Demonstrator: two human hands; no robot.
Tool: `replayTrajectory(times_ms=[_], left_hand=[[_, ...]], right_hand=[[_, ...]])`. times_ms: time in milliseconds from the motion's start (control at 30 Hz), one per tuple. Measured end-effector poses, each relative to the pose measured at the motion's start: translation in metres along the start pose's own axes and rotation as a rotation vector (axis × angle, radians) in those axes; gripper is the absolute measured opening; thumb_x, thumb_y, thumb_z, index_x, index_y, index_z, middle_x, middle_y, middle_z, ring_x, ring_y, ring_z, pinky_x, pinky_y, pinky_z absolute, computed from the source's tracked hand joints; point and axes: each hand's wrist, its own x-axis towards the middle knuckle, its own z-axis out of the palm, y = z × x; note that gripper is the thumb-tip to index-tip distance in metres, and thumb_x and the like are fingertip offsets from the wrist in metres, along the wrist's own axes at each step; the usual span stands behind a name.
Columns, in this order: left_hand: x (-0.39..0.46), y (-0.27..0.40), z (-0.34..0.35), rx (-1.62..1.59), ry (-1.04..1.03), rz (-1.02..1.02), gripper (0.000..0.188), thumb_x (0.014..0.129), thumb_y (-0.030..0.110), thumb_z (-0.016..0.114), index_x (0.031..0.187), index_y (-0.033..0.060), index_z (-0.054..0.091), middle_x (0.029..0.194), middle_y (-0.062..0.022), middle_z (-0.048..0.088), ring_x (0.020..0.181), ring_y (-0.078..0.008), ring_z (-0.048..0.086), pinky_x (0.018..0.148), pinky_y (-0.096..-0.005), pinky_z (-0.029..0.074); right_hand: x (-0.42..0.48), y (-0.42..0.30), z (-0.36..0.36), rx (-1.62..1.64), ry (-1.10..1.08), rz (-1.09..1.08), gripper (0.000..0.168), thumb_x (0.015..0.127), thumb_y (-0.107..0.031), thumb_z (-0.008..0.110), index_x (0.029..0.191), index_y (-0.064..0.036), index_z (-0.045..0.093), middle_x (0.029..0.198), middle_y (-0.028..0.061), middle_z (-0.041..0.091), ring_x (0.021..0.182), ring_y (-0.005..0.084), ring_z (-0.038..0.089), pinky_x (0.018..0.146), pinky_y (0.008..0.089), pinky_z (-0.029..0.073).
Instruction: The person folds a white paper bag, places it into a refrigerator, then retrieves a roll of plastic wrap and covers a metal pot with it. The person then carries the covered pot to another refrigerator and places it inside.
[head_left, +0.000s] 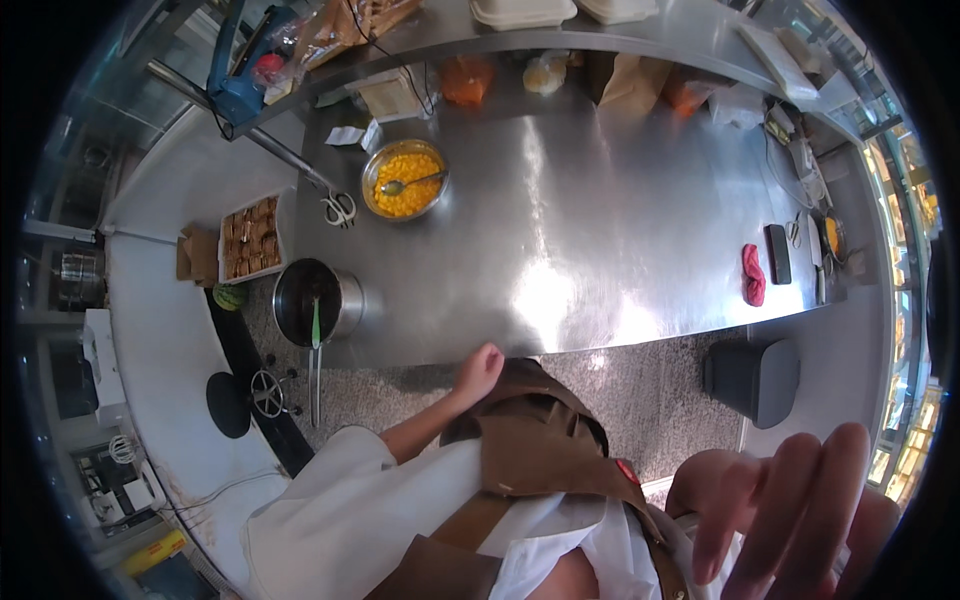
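Observation:
My left hand is curled into a loose fist near the front edge of a stainless steel table; nothing shows in it. Close to the camera at the lower right, my right hand is raised with its fingers partly spread, holding nothing that I can see. A metal bowl of yellow diced food with a spoon in it stands at the back left. At the front left is a deep steel saucepan with dark contents and a green-bladed spatula in it.
White-handled scissors lie left of the bowl. A white tray of layered brown pieces is beyond the table's left side. A red cloth and a dark phone-like object lie at the right. A grey bin stands below; a shelf spans the back.

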Motion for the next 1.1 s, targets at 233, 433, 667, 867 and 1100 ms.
replayTrajectory(times_ms=[233, 433, 667, 867, 1100], left_hand=[[0.015, 0.022, 0.006, 0.002, 0.059, -0.087, 0.016, 0.089, 0.021, 0.056, 0.090, 0.0053, 0.057, 0.080, -0.0124, 0.065, 0.074, -0.0262, 0.065, 0.065, -0.0347, 0.049], [0.018, 0.021, 0.017, -0.012, 0.196, -0.101, 0.018, 0.089, 0.022, 0.057, 0.091, 0.0041, 0.058, 0.078, -0.0120, 0.065, 0.074, -0.0242, 0.065, 0.065, -0.0337, 0.049], [0.096, 0.022, -0.026, -0.557, 0.330, -0.333, 0.016, 0.090, 0.020, 0.056, 0.095, 0.0054, 0.060, 0.081, -0.0023, 0.063, 0.068, -0.0110, 0.058, 0.057, -0.0259, 0.045], [0.189, 0.019, -0.104, -1.085, 0.618, -0.345, 0.018, 0.094, 0.019, 0.048, 0.105, 0.0045, 0.054, 0.091, -0.0077, 0.061, 0.079, -0.0184, 0.060, 0.071, -0.0311, 0.053], [0.248, -0.022, -0.146, -1.342, 0.655, -0.443, 0.027, 0.097, 0.024, 0.042, 0.108, -0.0002, 0.048, 0.100, -0.0160, 0.060, 0.090, -0.0264, 0.062, 0.085, -0.0389, 0.054]], right_hand=[[0.012, -0.003, -0.050, -0.119, -0.194, -0.022, 0.009, 0.076, -0.019, 0.073, 0.082, -0.017, 0.066, 0.101, 0.0032, 0.053, 0.083, 0.0131, 0.047, 0.069, 0.0222, 0.043], [-0.011, 0.008, -0.102, -0.032, -0.325, -0.194, 0.014, 0.081, -0.018, 0.067, 0.090, -0.010, 0.061, 0.100, 0.0072, 0.055, 0.081, 0.0176, 0.052, 0.064, 0.0251, 0.046], [-0.045, -0.009, -0.140, -0.082, -0.352, -0.270, 0.021, 0.085, -0.018, 0.061, 0.099, -0.003, 0.056, 0.098, 0.0119, 0.057, 0.078, 0.0229, 0.059, 0.059, 0.0285, 0.050], [0.005, -0.006, -0.094, 0.105, -0.341, -0.119, 0.011, 0.081, -0.018, 0.068, 0.075, -0.009, 0.066, 0.097, 0.0027, 0.054, 0.084, 0.0110, 0.045, 0.070, 0.0205, 0.044], [-0.006, -0.001, -0.097, 0.177, -0.276, -0.083, 0.009, 0.085, -0.017, 0.065, 0.079, -0.009, 0.065, 0.099, 0.0033, 0.055, 0.085, 0.0111, 0.046, 0.077, 0.0204, 0.044]])
